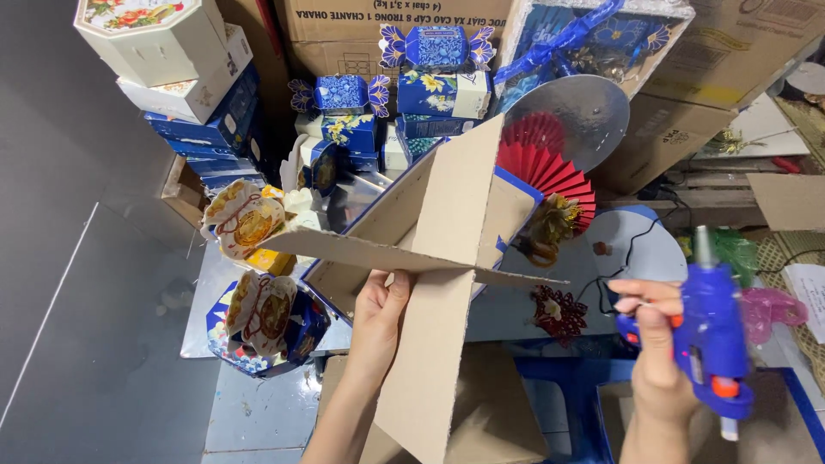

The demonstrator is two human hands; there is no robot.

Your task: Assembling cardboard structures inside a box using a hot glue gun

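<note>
Cardboard cross (pixel 430 258), slotted together already, is up in your left hand (pixel 378 314); right hand (pixel 657 344) closed round the blue glue gun (pixel 713 344). No glue visible on joints yet.

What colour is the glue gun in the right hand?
The glue gun is blue with orange parts, seen in the head view.

The light is bright and even, coming mostly from above, and the colours look clear. The grey floor (pixel 103 344) on the left is darker and shows only soft shadows. The round silver disc (pixel 571 116) gives a pale glare. The cardboard divider (pixel 447 258) close to the camera is sharp, with a shaded underside. Lines bend a little at the edges.
</note>
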